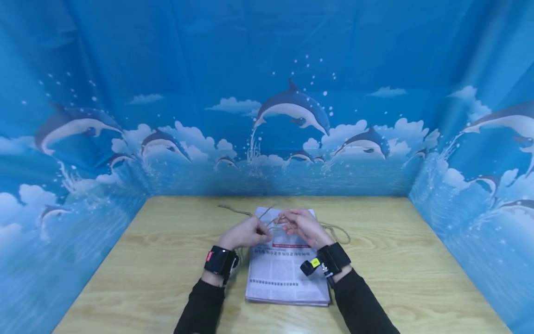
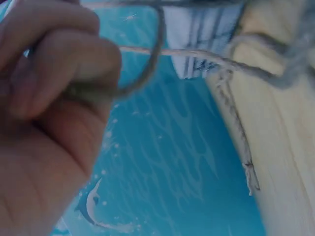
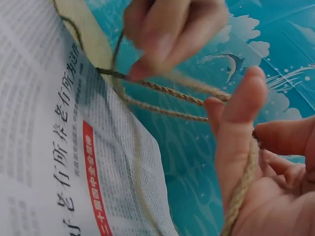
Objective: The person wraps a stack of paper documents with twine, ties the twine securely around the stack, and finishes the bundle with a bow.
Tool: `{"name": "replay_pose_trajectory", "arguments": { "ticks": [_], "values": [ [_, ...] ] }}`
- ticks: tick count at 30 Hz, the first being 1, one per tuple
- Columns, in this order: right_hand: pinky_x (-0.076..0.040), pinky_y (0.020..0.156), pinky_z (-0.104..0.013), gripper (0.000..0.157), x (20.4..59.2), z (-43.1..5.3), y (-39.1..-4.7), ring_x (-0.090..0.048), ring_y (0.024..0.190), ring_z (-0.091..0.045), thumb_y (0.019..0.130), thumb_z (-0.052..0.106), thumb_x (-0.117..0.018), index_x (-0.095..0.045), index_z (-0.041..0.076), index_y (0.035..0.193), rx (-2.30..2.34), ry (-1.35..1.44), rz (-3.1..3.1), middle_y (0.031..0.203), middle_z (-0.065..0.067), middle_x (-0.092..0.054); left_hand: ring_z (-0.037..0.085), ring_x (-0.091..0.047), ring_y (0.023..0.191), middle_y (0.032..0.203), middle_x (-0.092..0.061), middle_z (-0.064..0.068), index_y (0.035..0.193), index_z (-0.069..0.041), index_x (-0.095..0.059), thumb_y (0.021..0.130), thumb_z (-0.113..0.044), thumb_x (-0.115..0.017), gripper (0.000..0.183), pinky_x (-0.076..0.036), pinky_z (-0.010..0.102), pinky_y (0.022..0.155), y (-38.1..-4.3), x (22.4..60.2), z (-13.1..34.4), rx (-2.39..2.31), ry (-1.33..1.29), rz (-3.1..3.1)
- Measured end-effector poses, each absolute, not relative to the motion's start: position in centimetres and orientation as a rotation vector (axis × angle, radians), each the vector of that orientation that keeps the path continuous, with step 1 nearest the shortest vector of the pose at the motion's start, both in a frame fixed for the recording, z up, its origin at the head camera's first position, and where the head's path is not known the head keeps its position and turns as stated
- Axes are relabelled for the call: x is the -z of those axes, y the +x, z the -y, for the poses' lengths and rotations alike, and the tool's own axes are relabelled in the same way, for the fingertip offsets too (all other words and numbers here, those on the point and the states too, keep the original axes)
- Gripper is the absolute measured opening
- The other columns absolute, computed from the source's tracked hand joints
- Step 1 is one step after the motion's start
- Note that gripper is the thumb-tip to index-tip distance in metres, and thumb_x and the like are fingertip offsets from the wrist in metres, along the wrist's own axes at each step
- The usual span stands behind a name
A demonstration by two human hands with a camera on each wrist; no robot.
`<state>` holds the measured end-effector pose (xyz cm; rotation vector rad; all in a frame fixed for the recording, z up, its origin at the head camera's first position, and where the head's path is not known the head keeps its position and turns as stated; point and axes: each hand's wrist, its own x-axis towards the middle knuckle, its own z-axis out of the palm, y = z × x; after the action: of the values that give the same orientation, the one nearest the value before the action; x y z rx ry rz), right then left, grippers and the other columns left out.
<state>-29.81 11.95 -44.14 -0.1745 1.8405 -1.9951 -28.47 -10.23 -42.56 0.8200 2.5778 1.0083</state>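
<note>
A stack of newspapers [image 1: 288, 273] lies on the table, with brown twine [image 1: 235, 211] about its far part. My left hand [image 1: 249, 232] pinches a strand over the stack's left side; in the left wrist view the twine [image 2: 197, 53] also bends in a loop out of the curled fingers. Over the far right part of the stack, my right hand [image 1: 303, 228] holds twine too. The right wrist view shows a strand [image 3: 241, 191] running across that palm and round the fingers, the thumb bent in. Several taut strands [image 3: 172, 92] stretch between the two hands.
Slack twine [image 1: 340, 229] curves on the table right of the stack. A knotted twine end [image 2: 250, 177] hangs down in the left wrist view. The wooden table [image 1: 400, 278] is enclosed by a blue dolphin-print curtain [image 1: 200, 176] at the back and sides.
</note>
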Motion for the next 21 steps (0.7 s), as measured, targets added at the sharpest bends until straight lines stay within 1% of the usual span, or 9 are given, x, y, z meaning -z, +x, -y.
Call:
{"name": "replay_pose_trajectory", "arguments": {
  "ticks": [3,6,8,9,11,13,15,18,21],
  "values": [
    [-0.057,0.083,-0.034,0.034,44.3,-12.1,-29.8,-0.069,0.085,-0.014,0.107,0.022,-0.041,-0.054,-0.004,0.123,2.003,-0.246,-1.727,0.110,-0.010,-0.067,0.007,-0.040,0.046,0.051,-0.049,-0.007,0.070,-0.006,-0.074,0.087,-0.020,-0.073,0.023,-0.033,0.023,0.045,-28.4,43.2,9.8,-0.942,0.694,-2.687],
    [-0.049,0.099,-0.046,0.031,44.6,-12.1,-29.6,-0.069,0.097,-0.021,0.108,0.022,-0.037,-0.054,-0.002,0.118,1.998,-0.336,-1.626,0.111,-0.011,-0.063,0.008,-0.039,0.044,0.048,-0.043,-0.009,0.057,-0.011,-0.063,0.085,-0.027,-0.076,0.034,-0.032,0.024,0.043,-28.4,43.8,9.6,-0.898,0.536,-2.828],
    [-0.045,0.103,-0.049,0.029,44.8,-12.0,-29.6,-0.069,0.101,-0.024,0.107,0.023,-0.038,-0.055,0.000,0.113,2.007,-0.371,-1.587,0.111,-0.012,-0.061,0.009,-0.041,0.045,0.049,-0.043,-0.008,0.057,-0.014,-0.058,0.084,-0.030,-0.076,0.037,-0.033,0.025,0.044,-28.5,44.1,9.4,-0.886,0.474,-2.920],
    [-0.045,0.103,-0.050,0.029,44.8,-12.0,-29.5,-0.069,0.101,-0.024,0.107,0.023,-0.039,-0.055,0.000,0.112,2.011,-0.388,-1.590,0.111,-0.013,-0.061,0.009,-0.042,0.046,0.051,-0.045,-0.007,0.059,-0.015,-0.057,0.085,-0.030,-0.075,0.035,-0.034,0.025,0.045,-28.6,44.1,9.4,-0.875,0.457,-2.965],
    [-0.046,0.101,-0.050,0.029,44.9,-11.8,-29.4,-0.070,0.100,-0.025,0.106,0.024,-0.043,-0.057,-0.002,0.109,2.018,-0.414,-1.638,0.108,-0.014,-0.062,0.011,-0.046,0.049,0.056,-0.051,-0.005,0.067,-0.014,-0.061,0.086,-0.028,-0.073,0.026,-0.037,0.027,0.048,-28.7,44.2,9.2,-0.865,0.473,-3.037],
    [-0.048,0.098,-0.049,0.031,44.9,-11.6,-29.4,-0.070,0.098,-0.025,0.104,0.023,-0.048,-0.060,-0.006,0.107,2.020,-0.432,-1.727,0.106,-0.016,-0.064,0.012,-0.051,0.057,0.066,-0.058,-0.003,0.079,-0.013,-0.067,0.087,-0.022,-0.070,0.013,-0.042,0.029,0.054,-28.9,44.2,9.1,-0.864,0.535,-3.051],
    [-0.051,0.096,-0.048,0.033,44.8,-11.4,-29.3,-0.071,0.096,-0.025,0.102,0.022,-0.053,-0.063,-0.009,0.105,2.006,-0.446,-1.847,0.102,-0.016,-0.067,0.012,-0.055,0.065,0.077,-0.064,-0.001,0.091,-0.013,-0.071,0.089,-0.019,-0.066,0.008,-0.046,0.030,0.062,-29.0,44.2,9.0,-0.872,0.602,-3.012],
    [-0.054,0.091,-0.044,0.035,44.7,-11.3,-29.3,-0.071,0.092,-0.025,0.099,0.024,-0.058,-0.069,-0.010,0.099,1.958,-0.452,-2.056,0.093,-0.011,-0.072,0.013,-0.059,0.078,0.093,-0.067,0.001,0.109,-0.012,-0.070,0.093,-0.017,-0.062,0.019,-0.049,0.031,0.071,-29.2,44.4,9.0,-0.975,0.650,-2.853],
    [-0.056,0.087,-0.039,0.034,44.6,-11.4,-29.2,-0.071,0.088,-0.022,0.098,0.026,-0.061,-0.073,-0.006,0.094,1.910,-0.442,-2.207,0.086,-0.007,-0.073,0.018,-0.064,0.080,0.098,-0.068,0.004,0.125,-0.010,-0.062,0.094,-0.015,-0.059,0.032,-0.052,0.033,0.070,-29.2,44.5,9.0,-1.132,0.622,-2.676]
  ]
}}
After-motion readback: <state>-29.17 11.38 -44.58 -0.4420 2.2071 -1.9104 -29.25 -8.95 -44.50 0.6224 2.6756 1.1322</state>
